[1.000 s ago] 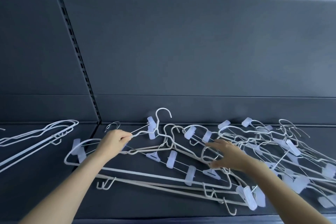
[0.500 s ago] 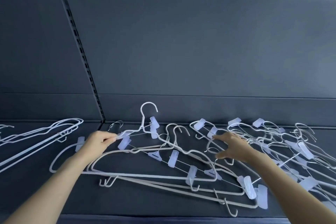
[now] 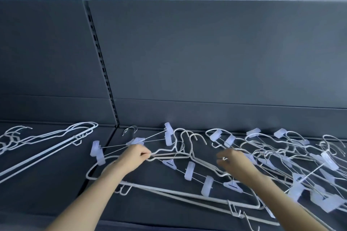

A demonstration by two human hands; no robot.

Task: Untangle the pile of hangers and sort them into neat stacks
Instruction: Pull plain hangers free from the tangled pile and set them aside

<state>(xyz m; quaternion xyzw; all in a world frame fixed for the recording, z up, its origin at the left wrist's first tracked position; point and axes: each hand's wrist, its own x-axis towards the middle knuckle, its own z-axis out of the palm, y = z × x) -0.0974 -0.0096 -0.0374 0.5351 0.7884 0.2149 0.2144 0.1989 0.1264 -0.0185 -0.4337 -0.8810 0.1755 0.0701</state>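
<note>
A tangled pile of white hangers and clip hangers [image 3: 285,157] covers the right half of the dark shelf [image 3: 56,184]. My left hand [image 3: 134,156] pinches the shoulder wire of a white hanger [image 3: 169,155] just left of its hook. A thin wire clip hanger [image 3: 135,140] with pale blue clips lies right behind that hand. My right hand [image 3: 234,161] hovers over the pile's left edge, blurred, its fingers loosely spread with nothing plainly held. A stack of plain white hangers [image 3: 56,140] lies apart at the far left.
The shelf's dark back panel [image 3: 206,62] rises right behind the hangers, with a slotted upright [image 3: 101,65] at left centre. More long white hangers [image 3: 187,196] lie along the front edge under my forearms. Bare shelf shows between the left stack and the pile.
My left hand left the clip hanger's wire and now pinches the white hanger's shoulder; its raised hook has dropped. My right hand let go of a hook loop and drew leftward.
</note>
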